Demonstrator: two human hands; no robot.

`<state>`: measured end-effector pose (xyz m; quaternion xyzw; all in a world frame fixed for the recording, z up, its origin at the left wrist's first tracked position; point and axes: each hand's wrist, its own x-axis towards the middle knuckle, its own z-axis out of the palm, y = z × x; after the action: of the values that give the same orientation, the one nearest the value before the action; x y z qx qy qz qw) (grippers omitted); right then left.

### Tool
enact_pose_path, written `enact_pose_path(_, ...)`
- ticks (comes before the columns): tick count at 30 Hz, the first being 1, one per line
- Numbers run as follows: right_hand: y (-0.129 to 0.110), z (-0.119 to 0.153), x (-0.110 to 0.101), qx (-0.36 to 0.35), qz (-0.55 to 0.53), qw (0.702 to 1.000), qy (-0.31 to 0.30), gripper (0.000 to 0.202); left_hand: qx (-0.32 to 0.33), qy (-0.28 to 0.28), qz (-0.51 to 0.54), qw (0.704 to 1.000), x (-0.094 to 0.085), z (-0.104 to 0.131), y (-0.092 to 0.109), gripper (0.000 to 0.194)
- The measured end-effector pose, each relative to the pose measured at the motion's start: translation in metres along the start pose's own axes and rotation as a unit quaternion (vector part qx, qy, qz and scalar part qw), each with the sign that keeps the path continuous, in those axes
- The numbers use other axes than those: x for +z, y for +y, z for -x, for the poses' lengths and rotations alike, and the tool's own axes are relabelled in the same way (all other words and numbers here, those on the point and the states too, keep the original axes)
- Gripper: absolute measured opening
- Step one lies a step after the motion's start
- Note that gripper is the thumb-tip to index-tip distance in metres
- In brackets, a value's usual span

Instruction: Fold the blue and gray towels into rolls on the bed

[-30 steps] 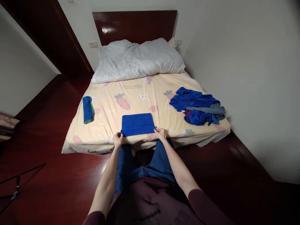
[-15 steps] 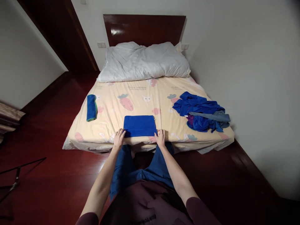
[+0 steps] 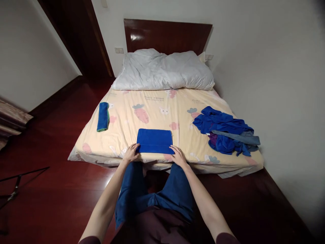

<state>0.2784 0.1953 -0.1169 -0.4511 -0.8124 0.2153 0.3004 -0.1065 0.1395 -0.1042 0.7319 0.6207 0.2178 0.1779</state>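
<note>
A blue towel (image 3: pixel 154 140), folded into a flat rectangle, lies near the front edge of the bed. At its near left corner rests my left hand (image 3: pixel 131 153), fingers stretched out and touching the cloth's edge. My right hand (image 3: pixel 178 156) lies at the opposite near corner, its fingers extended over the side of the towel. Neither hand visibly grips the fabric. A fold line runs across the towel's near part.
On the bed's left side lies a rolled blue towel with green edging (image 3: pixel 103 117). A rumpled pile of blue and grey cloths (image 3: pixel 225 130) sits on the right. A white quilt (image 3: pixel 165 71) lies by the headboard (image 3: pixel 167 35). A black metal stand (image 3: pixel 17 184) is at floor left.
My right hand has loosened from a pinch at the towel's corner to extended fingers. The left hand stays at its corner. The camera view has shifted slightly, and the towel lies flat as before.
</note>
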Motion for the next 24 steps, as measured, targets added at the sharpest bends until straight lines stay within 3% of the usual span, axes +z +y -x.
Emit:
enact_pose_path(6,0.002,-0.004,0.009,0.062,-0.075,0.994,0.051,0.057,-0.059,0.088,0.094,0.99,0.012,-0.013,-0.003,0.051)
enact_pose_path(12,0.01,-0.012,0.015,0.136,-0.129,0.979,0.077,0.058,-0.077,0.094,0.163,0.979,0.011,-0.02,-0.014,0.042)
enact_pose_path(19,0.022,-0.019,0.019,0.207,-0.175,0.957,0.106,0.036,-0.097,0.114,0.187,0.971,0.015,-0.024,-0.017,0.032)
enact_pose_path(24,0.024,-0.02,0.023,0.25,-0.215,0.931,0.155,0.04,-0.142,0.159,0.221,0.952,0.019,-0.025,-0.014,0.035)
